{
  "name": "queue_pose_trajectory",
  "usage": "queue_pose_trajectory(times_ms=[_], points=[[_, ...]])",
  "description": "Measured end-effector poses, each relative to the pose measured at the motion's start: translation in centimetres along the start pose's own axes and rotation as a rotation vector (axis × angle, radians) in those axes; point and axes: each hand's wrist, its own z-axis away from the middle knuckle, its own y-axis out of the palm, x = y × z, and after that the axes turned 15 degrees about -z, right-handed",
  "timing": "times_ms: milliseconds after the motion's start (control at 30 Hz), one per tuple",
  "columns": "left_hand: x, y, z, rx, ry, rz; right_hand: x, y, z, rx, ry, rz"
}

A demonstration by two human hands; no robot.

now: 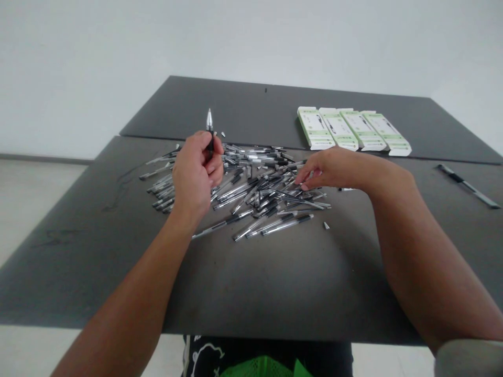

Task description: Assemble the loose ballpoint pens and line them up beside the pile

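The left hand curls its fingers around a light, stiff, slick-barrelled pen, best pinched mid-barrel, upright above the surface, while the right hand's loosely parted fingers reach the pile of pens.

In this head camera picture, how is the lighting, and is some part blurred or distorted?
Head view: the light is soft and even, without strong glare; a faint shadow lies on the dark grey table below the forearms; the wide lens stretches the table's corners; the silver-tipped black pen in the left hand looks slightly soft, not badly blurred.
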Motion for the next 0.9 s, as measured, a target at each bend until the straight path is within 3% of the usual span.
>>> queue_pose_trajectory(times_ms=[467,900], points=[[0.2,0.2,0.3,0.027,-0.013,-0.077,-2.7,0.2,-0.5,-0.061,-0.122,-0.032],[-0.3,0.6,0.9,0.01,-0.032,-0.091,-2.0,0.5,-0.8,-0.136,-0.124,-0.083]])
